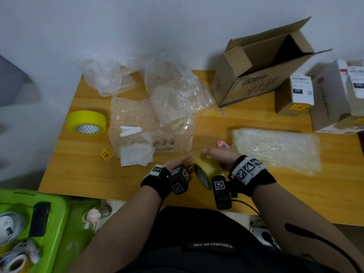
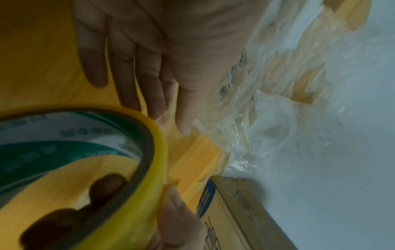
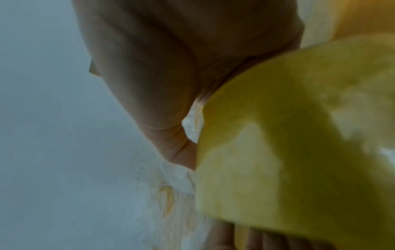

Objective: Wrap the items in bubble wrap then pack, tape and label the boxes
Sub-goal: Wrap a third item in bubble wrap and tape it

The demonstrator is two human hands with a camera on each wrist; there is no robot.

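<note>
My right hand grips a yellow tape roll on its edge just above the table's front middle. In the left wrist view the roll has fingers inside its core and a thumb on its outer face. My left hand lies beside the roll with straight fingers, holding nothing. The roll fills the right wrist view under my right hand. A bubble-wrapped bundle lies to the right. An open cardboard box stands at the back right.
A second yellow tape roll sits at the left. Bubble wrap and clear bags cover the middle back. A yellow sticker, a pink item, labelled boxes at the right, and a green bin below left.
</note>
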